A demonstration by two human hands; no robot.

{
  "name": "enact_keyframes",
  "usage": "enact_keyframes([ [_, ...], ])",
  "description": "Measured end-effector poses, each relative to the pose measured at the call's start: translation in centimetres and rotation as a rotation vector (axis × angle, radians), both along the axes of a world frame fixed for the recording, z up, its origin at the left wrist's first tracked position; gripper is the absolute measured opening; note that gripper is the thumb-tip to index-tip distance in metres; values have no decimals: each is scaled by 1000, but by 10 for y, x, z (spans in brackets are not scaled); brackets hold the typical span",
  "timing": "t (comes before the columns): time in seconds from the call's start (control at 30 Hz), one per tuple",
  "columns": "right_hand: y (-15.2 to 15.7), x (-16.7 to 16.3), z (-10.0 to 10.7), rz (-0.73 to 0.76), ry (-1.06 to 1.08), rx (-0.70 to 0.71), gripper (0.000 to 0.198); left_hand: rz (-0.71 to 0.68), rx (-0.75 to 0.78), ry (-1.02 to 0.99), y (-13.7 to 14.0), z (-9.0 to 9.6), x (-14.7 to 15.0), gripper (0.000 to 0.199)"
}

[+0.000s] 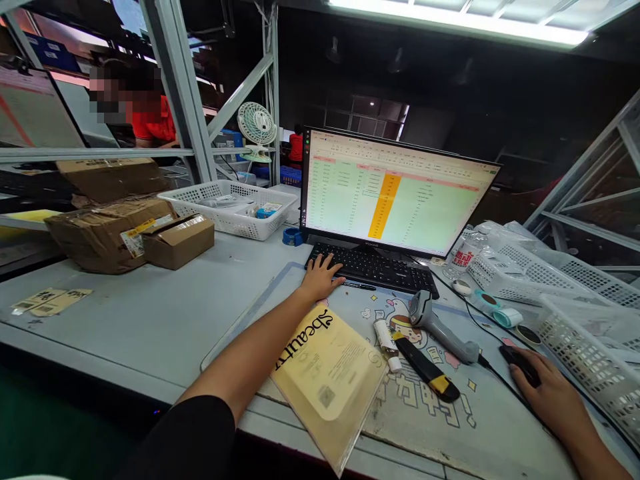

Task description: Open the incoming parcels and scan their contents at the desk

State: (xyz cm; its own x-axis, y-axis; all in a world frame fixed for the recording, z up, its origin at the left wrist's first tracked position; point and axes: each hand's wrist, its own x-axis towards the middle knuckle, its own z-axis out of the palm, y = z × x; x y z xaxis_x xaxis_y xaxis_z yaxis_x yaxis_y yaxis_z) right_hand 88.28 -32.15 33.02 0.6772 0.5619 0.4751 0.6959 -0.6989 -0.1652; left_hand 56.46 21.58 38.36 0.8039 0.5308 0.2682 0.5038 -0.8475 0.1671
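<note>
I see a person at a counter (pixel 200 313), working with a computer. The left hand (pixel 321 280) lies on the black keyboard (pixel 387 269), near its left end. Its fingers are spread apart, and it holds nothing. The right hand (pixel 547 387) is curled around a black mouse (pixel 520 365). The big screen (pixel 340 213) shows a chart with lots of rows and one bright orange stripe. One little box next to the stripe has a line around it. The words are too small for me to read.

I think this is the part for typing or clicking in the chart. A next move here would need soft finger taps on the right keys, and a steady mouse.

A yellow packet (pixel 335 373) lies partly under the left arm, so some of its big letters are hidden. I can't tell if the arm touches it. Beside it are a small bottle (pixel 387 343), a black and yellow knife (pixel 425 365) and a gray scanner (pixel 445 333).
</note>
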Motion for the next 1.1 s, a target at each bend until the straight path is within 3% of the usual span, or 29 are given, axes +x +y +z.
enact_keyframes([
  [0.6, 9, -18, 1, -40, -42, 23, 59, 0, 17, -15, 1, -4, -1, 63],
  [0.7, 13, -25, 12, -32, -54, 48, 59, -19, 16, -32, 1, 3, -2, 62],
  [0.8, 24, -39, 44, -23, -65, 92, 61, -49, 40, -79, -10, 26, -4, 54],
  [0.87, 40, -54, 74, -6, 1, 96, 59, -157, 30, -55, -30, 46, -3, 50],
  [0.93, 66, -71, 105, 65, 176, 35, 56, -411, -22, 28, -61, 63, -2, 52],
  [1.03, 118, -92, 139, 122, 439, -250, 54, -823, -68, 159, -118, 71, -2, 53],
  [1.1, 151, -104, 148, 125, 530, -399, 60, -912, -44, 226, -147, 65, -6, 44],
])
